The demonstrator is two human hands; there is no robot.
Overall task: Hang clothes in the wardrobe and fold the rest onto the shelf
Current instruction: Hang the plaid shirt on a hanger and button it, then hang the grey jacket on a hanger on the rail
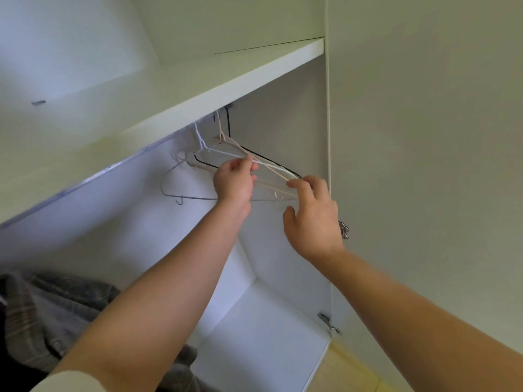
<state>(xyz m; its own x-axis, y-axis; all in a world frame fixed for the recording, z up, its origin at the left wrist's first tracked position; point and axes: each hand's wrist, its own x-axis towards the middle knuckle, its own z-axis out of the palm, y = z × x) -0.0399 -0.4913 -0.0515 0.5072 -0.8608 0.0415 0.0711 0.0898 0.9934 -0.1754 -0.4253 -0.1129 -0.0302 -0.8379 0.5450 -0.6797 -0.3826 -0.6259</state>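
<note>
Setting: a white wardrobe (268,321), seen from below and at a tilt, its inside pale and bluish, its door (424,165) standing open on my right.

Item 1. Shelf (226,80), pale, running across the upper part of the wardrobe. The hooks of the hangers go up behind its front edge; I cannot see the rail that carries them.

Item 2. Cream hanger (283,174), hanging among the others just under the shelf, near the right wall. My left hand (233,182) has it: thumb and fingers (246,165) pinched together on its upper arm.

Item 3. Black hanger (271,161), thin, just behind the cream one, its arm slanting down towards the right wall.

Item 4. White hanger (199,137), twisted neck, to the left of the cream one.

Item 5. Grey wire hanger (169,190), furthest left, with a small hook on its bottom bar.

Item 6. My right hand (311,219), raised at the lower ends of the hangers. Fingers loose and spread, thumb held apart; the index fingertip lies against the end of the cream hanger. Nothing is grasped.

Item 7. Plaid garment (56,306), grey with pale stripes, in a heap at the lower left, partly behind my left forearm.

Item 8. Metal hinge (328,322) on the wardrobe's right edge, low down.

Item 9. Pale sleeve (70,381), pushed up on my left arm, at the bottom edge.
</note>
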